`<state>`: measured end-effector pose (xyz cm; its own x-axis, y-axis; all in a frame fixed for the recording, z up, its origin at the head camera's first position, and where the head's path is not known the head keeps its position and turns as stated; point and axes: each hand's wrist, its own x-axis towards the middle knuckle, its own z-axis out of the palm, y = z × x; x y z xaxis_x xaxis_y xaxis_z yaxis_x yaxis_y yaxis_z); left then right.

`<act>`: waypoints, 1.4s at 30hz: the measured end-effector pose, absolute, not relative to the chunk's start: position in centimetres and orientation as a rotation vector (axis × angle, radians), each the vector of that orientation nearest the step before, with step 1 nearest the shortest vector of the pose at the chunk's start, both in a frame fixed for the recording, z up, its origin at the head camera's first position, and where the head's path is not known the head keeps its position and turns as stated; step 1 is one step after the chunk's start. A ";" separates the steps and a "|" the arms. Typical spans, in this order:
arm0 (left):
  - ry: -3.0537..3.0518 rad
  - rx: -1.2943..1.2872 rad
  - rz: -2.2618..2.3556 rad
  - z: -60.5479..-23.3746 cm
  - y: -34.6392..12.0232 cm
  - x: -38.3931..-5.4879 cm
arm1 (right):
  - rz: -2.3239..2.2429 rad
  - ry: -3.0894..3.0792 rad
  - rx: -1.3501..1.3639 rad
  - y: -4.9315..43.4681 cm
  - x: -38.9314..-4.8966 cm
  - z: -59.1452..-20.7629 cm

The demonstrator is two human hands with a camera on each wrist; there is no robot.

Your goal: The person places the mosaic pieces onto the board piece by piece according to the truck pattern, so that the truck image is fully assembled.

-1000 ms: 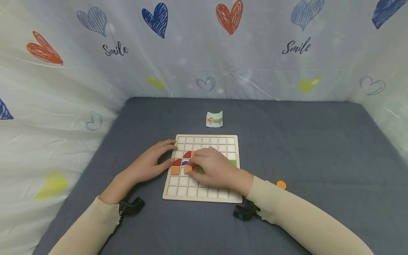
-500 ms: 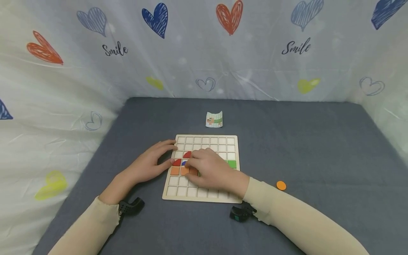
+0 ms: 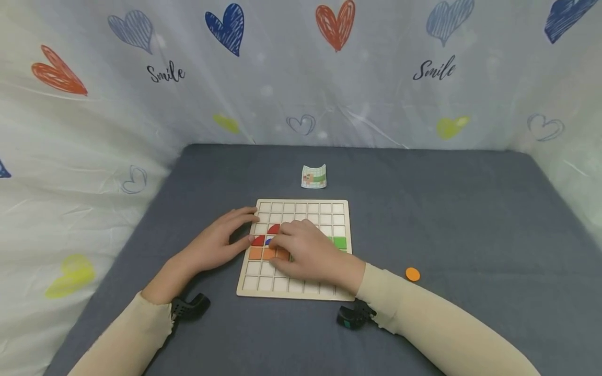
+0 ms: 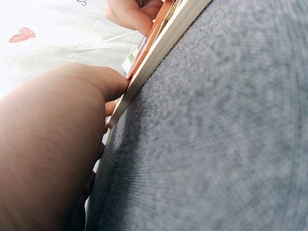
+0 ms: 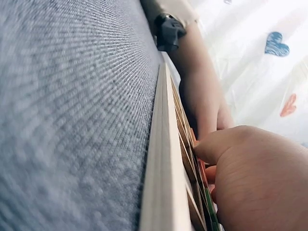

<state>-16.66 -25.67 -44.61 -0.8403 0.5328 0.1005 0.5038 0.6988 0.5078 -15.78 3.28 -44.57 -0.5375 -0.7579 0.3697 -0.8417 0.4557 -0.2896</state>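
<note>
A wooden grid board (image 3: pixel 265 283) lies on the grey cloth in the head view. The left hand (image 3: pixel 209 241) rests along its left edge, thumb and fingertips on the rim. Over the middle reaches the right hand (image 3: pixel 310 251), thumb and forefinger on either side of an orange square tile (image 3: pixel 267 254) in a cell. Another orange tile (image 3: pixel 255 253) sits to its left. Above them are curved red tiles (image 3: pixel 274 228), a partly covered blue piece (image 3: pixel 268 242) and a green tile (image 3: pixel 339 243). The right hand hides several cells. In the right wrist view the thumb (image 5: pixel 211 147) touches the orange tile.
A small picture card (image 3: pixel 313 177) with a coloured grid stands behind the board. An orange round piece (image 3: pixel 412 274) lies on the cloth beside the right sleeve (image 3: pixel 423 313). A white curtain (image 3: pixel 263 78) printed with hearts hangs behind the table.
The orange square tile, earlier raised and tilted in the right hand's fingers, now lies flat in a cell beside the other orange tile. The left hand stays on the board's edge.
</note>
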 end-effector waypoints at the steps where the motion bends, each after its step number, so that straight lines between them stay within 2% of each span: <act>1: 2.848 0.867 0.827 -44.6 -25.7 -16.7 | 0.654 -2.519 1.398 3.3 -15.8 -44.5; 42: 2.845 0.906 0.821 -44.4 -25.7 -16.6 | 0.702 -2.496 1.423 3.6 -15.8 -44.5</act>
